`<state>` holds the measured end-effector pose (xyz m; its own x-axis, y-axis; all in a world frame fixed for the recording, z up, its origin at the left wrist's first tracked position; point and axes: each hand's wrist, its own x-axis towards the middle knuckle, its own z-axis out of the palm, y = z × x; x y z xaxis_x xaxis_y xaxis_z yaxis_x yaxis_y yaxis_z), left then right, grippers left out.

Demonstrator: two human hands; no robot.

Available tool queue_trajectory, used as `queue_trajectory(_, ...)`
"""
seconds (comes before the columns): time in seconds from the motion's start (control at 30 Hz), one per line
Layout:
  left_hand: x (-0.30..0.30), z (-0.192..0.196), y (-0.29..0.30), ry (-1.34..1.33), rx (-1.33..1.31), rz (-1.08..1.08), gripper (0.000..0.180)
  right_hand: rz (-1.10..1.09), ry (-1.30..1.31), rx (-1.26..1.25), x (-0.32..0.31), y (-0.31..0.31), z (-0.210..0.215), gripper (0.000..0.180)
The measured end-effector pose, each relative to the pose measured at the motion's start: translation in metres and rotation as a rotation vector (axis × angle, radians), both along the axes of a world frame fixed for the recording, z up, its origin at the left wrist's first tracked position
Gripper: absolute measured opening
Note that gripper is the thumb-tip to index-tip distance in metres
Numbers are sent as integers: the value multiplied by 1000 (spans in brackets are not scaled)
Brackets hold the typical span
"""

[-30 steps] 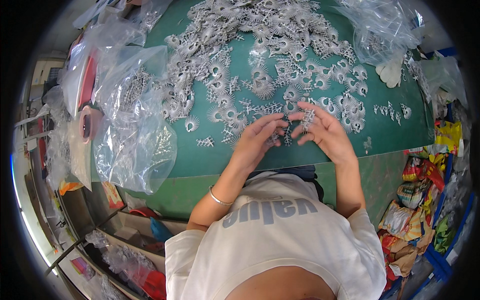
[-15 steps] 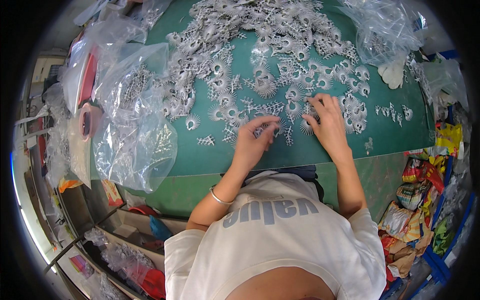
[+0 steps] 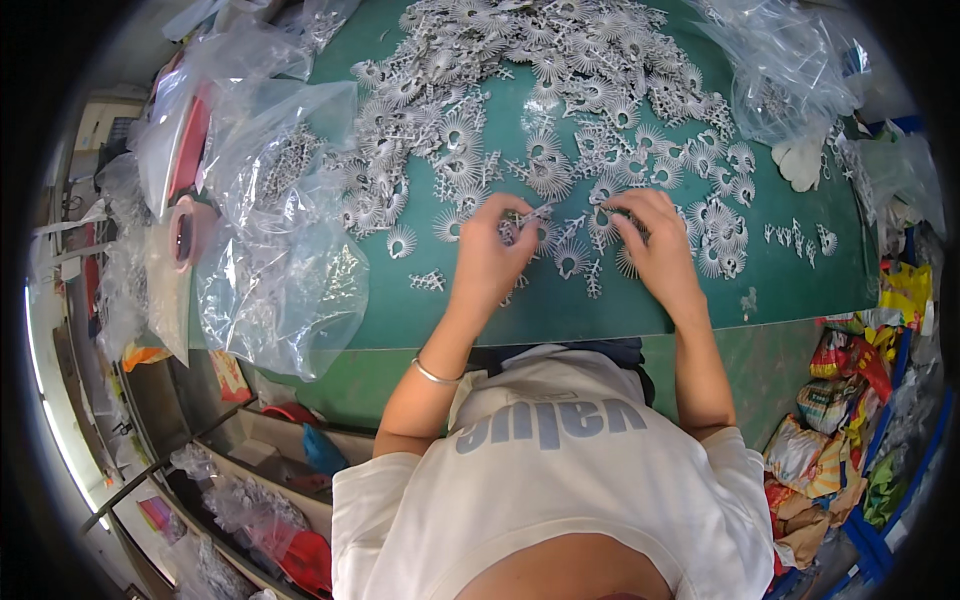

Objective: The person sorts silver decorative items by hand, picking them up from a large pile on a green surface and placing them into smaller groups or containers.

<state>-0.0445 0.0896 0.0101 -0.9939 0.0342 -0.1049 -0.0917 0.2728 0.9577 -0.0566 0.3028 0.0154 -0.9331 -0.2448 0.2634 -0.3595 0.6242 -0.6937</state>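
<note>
Small grey pieces, some round with radiating spikes and some branched like twigs, cover much of the green table [image 3: 400, 310]. My left hand [image 3: 490, 250] is closed in a pinch, and a small grey piece [image 3: 541, 212] shows at its fingertips; its full shape is hidden. Opposite it, my right hand [image 3: 657, 248] has finger and thumb drawn together at the edge of a round spiked piece [image 3: 602, 228]. Between the hands lie another round spiked piece [image 3: 571, 259] and a branched piece [image 3: 593, 278], both untouched.
A large heap of the pieces [image 3: 560, 50] fills the far side. Clear plastic bags [image 3: 285, 260] and a tape roll [image 3: 187, 235] sit at the left. Another bag [image 3: 785, 75] and a whitish glove [image 3: 797, 165] are far right. Colourful packets [image 3: 800, 450] stand beyond the table's right edge.
My left hand has moved away from a round spiked piece, which now lies uncovered between the hands. My right finger and thumb have come closer together. The whole view has shifted slightly.
</note>
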Motion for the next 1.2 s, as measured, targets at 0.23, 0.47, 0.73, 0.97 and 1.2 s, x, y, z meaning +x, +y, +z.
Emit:
queue_trajectory(0.23,11,15,-13,-511,1030,48,17,32,205,206,-51,-15,-3,32)
queue_trajectory(0.47,15,9,-12,-629,971,159,22,53,-66,-99,-48,-5,-8,32)
queue_trajectory(0.73,7,15,12,-419,727,18,32,126,-265,-500,-15,-10,3,39)
queue_trajectory(0.97,-4,18,19,-320,532,-36,26,197,-208,-230,1,-23,43,42)
queue_trajectory(1.2,8,23,23,-195,665,110,19,176,-433,-788,5,-15,22,30)
